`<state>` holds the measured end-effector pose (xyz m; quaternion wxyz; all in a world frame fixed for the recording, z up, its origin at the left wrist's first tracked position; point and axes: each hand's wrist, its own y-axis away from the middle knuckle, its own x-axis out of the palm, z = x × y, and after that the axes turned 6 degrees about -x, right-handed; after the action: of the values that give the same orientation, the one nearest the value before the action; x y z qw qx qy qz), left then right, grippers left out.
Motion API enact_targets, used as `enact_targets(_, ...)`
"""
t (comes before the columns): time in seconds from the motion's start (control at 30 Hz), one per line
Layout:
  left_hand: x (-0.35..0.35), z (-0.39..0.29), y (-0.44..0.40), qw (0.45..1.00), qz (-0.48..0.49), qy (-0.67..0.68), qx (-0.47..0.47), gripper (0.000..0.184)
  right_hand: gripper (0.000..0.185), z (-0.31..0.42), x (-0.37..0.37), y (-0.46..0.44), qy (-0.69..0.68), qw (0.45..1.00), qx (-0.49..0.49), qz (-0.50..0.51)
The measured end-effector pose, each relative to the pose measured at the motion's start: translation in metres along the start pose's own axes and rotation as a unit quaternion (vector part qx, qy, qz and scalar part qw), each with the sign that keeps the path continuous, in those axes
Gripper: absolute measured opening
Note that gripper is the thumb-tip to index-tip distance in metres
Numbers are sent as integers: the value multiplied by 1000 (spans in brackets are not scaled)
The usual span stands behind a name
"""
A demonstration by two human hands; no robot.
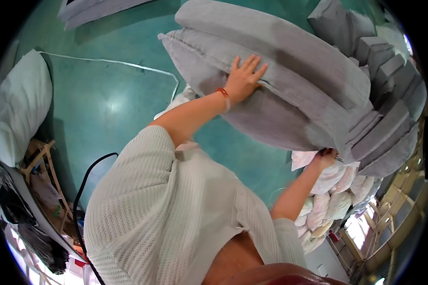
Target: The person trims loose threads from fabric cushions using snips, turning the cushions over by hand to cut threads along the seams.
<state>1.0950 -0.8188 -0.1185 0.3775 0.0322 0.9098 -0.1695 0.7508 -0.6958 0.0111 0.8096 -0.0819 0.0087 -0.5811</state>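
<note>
A large grey cushion (280, 111) with a seam along its side takes up the upper middle of the head view. My left hand (245, 80) lies on its side near the seam, fingers spread, with a red band and a beaded bracelet at the wrist. Down at the cushion's lower right corner, my right hand (326, 159) is closed. A small metallic tip shows beside its fingers, too little to name. Another padded grey piece (271, 38) lies along the cushion's far side, and I cannot tell whether the two are joined.
Several grey cushions (390, 71) are piled at the right. Below them are stacked pale stuffed bags (325, 194). A white stuffed sack (24, 107) and a wooden frame (45, 166) stand at the left. A pale cord (114, 61) crosses the green floor (128, 123).
</note>
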Motion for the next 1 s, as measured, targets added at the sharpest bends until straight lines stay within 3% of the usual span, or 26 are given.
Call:
enact_targets(0.13, 27, -43, -42, 996, 51, 44, 66, 61, 22, 37, 4, -20, 171, 973, -152, -43)
enact_targets(0.23, 73, -75, -59, 986, 69, 31, 146, 47, 26, 80, 39, 6, 256, 933, -240, -81)
enact_targets(0.3, 87, -97, -67, 971, 109, 45, 209, 40, 27, 81, 55, 21, 391, 882, -257, 56)
enact_targets(0.37, 100, -122, -68, 960, 142, 60, 234, 38, 27, 58, 76, 30, 317, 907, -192, 201)
enact_targets(0.47, 112, -174, -61, 942, 198, 73, 261, 37, 25, 27, 117, 47, 333, 852, -138, 380)
enact_targets(0.5, 107, -212, -59, 907, 235, -288, 198, 34, 26, 22, 136, 54, 308, 827, -128, 452)
enact_targets(0.57, 165, -196, -42, 959, 212, 48, 184, 30, 33, 15, 168, 65, 461, 671, -166, 556)
enact_targets(0.6, 193, -188, -34, 937, 204, 203, 197, 29, 37, 1, 172, 63, 437, 642, -136, 615)
enact_targets(0.63, 193, -192, -38, 931, 245, 154, 223, 31, 40, -15, 172, 60, 410, 616, -102, 665)
enact_targets(0.73, 202, -189, -36, 915, 289, 52, 278, 32, 43, -62, 141, 32, 485, 600, -128, 623)
enact_targets(0.87, 210, -196, -15, 870, 327, -117, 350, 35, 43, -69, 78, -4, 563, 600, -158, 547)
enact_targets(0.97, 213, -219, 7, 846, 319, -172, 390, 38, 40, -60, 41, -32, 545, 657, -145, 501)
enact_targets(1.0, 217, -217, 9, 861, 297, -121, 396, 39, 36, -60, 23, -42, 505, 741, -117, 428)
